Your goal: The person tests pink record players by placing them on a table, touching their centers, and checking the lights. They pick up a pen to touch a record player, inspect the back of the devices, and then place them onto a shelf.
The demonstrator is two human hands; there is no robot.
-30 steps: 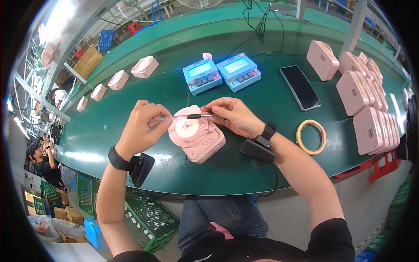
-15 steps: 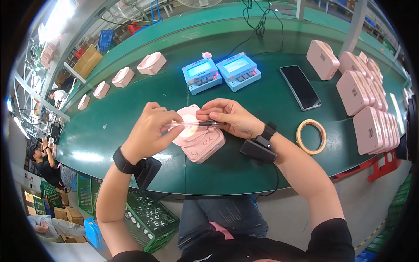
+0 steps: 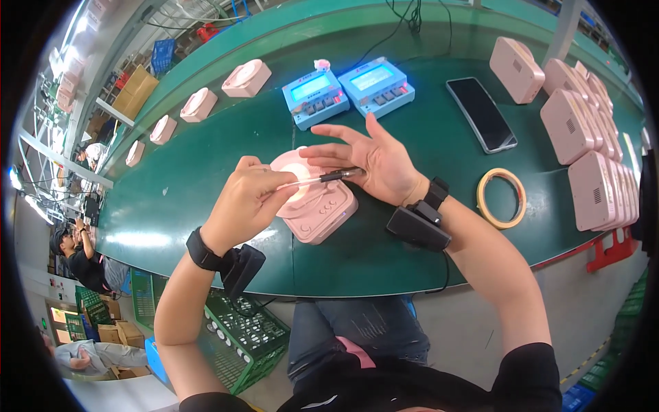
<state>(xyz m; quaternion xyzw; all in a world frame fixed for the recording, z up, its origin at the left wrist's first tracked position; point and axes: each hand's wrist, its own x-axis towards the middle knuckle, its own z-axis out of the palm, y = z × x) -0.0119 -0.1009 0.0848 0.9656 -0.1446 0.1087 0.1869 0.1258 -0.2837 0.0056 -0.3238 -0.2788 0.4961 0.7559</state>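
Note:
My left hand (image 3: 248, 198) pinches one end of a slim pen (image 3: 334, 176) with a clear barrel and a dark grip between thumb and fingers. The pen's dark end points right, up to the palm of my right hand (image 3: 379, 163); whether it touches the palm I cannot tell. That right hand is turned palm up, fingers spread and not closed round the pen. Below both hands a pink device (image 3: 321, 221) rests on the green table, with a lit round disc on top and small round buttons at its front. My fingers and the pen partly cover the disc.
Two blue boxes with lit screens (image 3: 312, 89) (image 3: 374, 79) stand behind. To the right lie a phone (image 3: 480, 115), a tape roll (image 3: 484, 209) and stacked pink devices (image 3: 596, 192). More pink devices (image 3: 199, 105) line the far left. A green crate (image 3: 257, 336) is below the table edge; another person (image 3: 86, 261) sits far left.
My right hand has let go of the pen's dark end and spread its fingers, turning palm up. The left hand keeps its pinch, and the pen now tilts slightly upward to the right.

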